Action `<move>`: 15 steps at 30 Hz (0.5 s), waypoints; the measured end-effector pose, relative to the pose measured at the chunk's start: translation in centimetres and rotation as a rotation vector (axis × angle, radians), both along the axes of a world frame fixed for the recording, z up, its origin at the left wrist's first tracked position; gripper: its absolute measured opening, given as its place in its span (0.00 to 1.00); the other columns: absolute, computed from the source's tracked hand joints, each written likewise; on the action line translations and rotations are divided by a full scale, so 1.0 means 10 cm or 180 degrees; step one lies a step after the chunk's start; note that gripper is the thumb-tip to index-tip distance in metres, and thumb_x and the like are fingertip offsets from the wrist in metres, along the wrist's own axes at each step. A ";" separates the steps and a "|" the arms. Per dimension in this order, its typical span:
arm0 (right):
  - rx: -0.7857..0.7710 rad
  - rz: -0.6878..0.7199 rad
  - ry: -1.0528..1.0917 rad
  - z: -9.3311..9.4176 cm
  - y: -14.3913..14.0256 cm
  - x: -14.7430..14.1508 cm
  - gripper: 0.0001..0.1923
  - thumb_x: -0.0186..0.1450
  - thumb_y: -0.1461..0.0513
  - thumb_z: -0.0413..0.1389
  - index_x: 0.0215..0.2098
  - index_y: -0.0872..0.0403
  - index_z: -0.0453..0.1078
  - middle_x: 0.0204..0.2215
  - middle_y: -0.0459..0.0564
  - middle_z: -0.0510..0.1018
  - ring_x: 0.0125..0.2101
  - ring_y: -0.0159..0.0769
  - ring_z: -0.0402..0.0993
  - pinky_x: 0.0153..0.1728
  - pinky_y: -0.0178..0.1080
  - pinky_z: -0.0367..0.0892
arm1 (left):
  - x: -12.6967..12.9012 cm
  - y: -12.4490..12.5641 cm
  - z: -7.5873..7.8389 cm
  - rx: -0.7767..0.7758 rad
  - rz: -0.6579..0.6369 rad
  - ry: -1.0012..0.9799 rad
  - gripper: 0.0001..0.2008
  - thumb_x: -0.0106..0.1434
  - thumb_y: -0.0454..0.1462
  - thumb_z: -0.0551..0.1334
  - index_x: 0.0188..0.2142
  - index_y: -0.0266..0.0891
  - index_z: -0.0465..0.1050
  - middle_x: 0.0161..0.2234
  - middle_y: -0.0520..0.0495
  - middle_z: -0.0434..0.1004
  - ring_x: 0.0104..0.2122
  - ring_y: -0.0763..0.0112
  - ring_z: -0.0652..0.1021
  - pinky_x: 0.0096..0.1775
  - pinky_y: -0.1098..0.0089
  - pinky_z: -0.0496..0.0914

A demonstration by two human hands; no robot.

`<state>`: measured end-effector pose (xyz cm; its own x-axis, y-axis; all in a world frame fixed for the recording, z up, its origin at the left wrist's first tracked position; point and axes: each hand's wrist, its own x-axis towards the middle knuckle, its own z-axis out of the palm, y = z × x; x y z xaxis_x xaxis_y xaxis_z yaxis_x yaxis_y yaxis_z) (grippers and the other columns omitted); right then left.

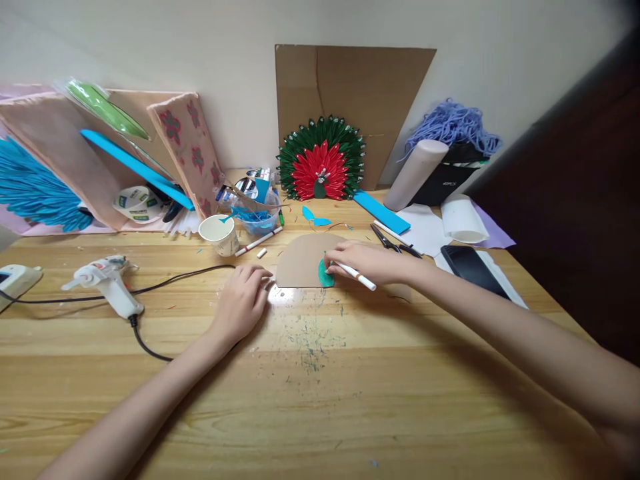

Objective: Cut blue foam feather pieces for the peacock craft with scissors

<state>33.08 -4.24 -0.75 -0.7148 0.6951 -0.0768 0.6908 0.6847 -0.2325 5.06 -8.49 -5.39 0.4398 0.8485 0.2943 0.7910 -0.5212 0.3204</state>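
A half-round piece of brown cardboard (300, 261) lies on the table, its straight edge towards me. My left hand (243, 298) rests on the tabletop at its left corner, fingers loosely bent, tips by the edge. In my right hand (363, 261) is a white marker pen (357, 277) with an orange band, slanting down to the right. The fingertips of that hand also touch a small green rounded piece (326, 275) at the cardboard's lower edge. The pen's other end is hidden by the fingers. Green marks are scattered over the table in front.
Left stand a white glue gun (105, 283) with a black cord, and a paper cup (220, 235). Behind are a red-and-green peacock fan (323, 160) and blue scraps (316, 219). Scissors (393, 241), a blue strip (383, 212) and a phone (475, 270) lie right.
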 end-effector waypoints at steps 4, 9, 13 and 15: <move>-0.0256 0.0392 -0.0024 0.02 0.11 0.03 0.11 0.68 0.59 0.46 0.38 0.51 0.69 0.31 0.51 0.75 0.34 0.39 0.70 0.32 0.38 0.62 | 0.06 -0.02 -0.03 -0.0151 -0.0356 -0.0156 0.12 0.64 0.31 0.49 0.42 0.37 0.68 0.44 0.43 0.71 0.45 0.64 0.70 0.47 0.61 0.66; -0.0382 0.0332 -0.0087 0.05 0.07 0.08 0.11 0.67 0.59 0.48 0.42 0.49 0.71 0.38 0.53 0.75 0.34 0.38 0.72 0.33 0.38 0.64 | 0.04 -0.01 -0.07 -0.0230 -0.0315 -0.0273 0.17 0.63 0.30 0.48 0.47 0.38 0.68 0.49 0.43 0.71 0.49 0.65 0.71 0.51 0.59 0.66; -0.0356 0.0257 -0.0134 0.06 -0.01 0.10 0.11 0.64 0.64 0.50 0.42 0.47 0.72 0.38 0.51 0.76 0.35 0.39 0.72 0.35 0.38 0.64 | 0.02 0.00 -0.10 -0.0272 -0.0272 -0.0239 0.19 0.62 0.30 0.49 0.51 0.37 0.68 0.53 0.44 0.70 0.51 0.65 0.70 0.53 0.59 0.65; -0.0345 0.0238 -0.0130 0.06 -0.04 0.11 0.13 0.63 0.66 0.51 0.42 0.46 0.72 0.38 0.49 0.76 0.36 0.39 0.73 0.35 0.38 0.64 | 0.02 0.00 -0.11 -0.0282 -0.0266 -0.0214 0.19 0.62 0.31 0.49 0.52 0.37 0.68 0.53 0.44 0.70 0.52 0.65 0.70 0.53 0.59 0.65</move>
